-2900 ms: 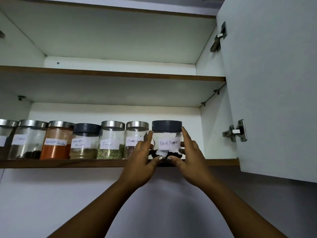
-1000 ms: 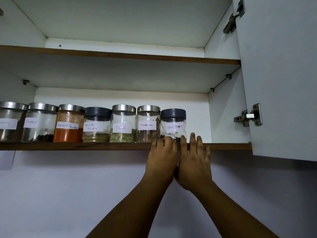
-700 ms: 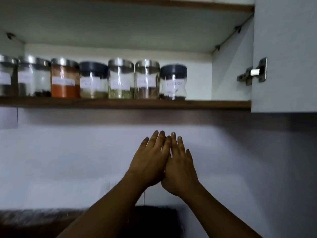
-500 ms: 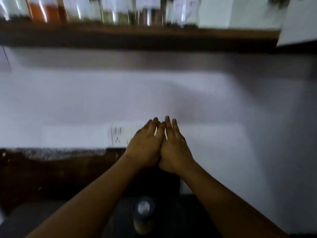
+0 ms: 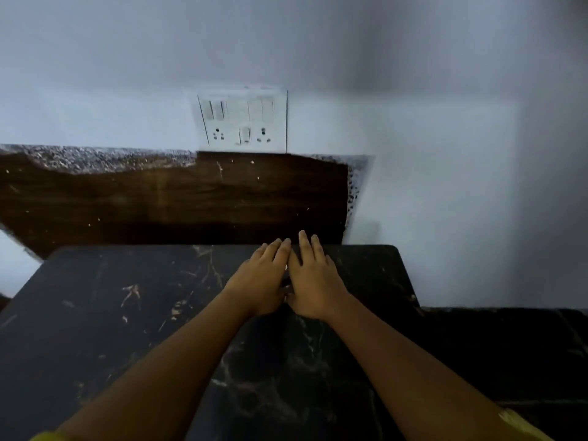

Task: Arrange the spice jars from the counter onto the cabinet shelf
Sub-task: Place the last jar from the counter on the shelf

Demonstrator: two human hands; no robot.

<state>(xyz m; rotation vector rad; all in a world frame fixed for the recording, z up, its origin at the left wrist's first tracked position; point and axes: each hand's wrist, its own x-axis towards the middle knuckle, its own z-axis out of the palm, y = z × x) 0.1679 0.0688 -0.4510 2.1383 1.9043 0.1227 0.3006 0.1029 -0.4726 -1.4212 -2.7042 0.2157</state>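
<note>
Whatever lies beneath the left hand and right hand is hidden. Switch plate markings are blurred. Counter is cut off below.

There are no words, numbers or brand names to read here. The white switch plate on the wall has switches and plug holes on it, but it is blurry and no letters or signs can be made out. The dark bench has only pale streaks in the stone, not writing.
</note>
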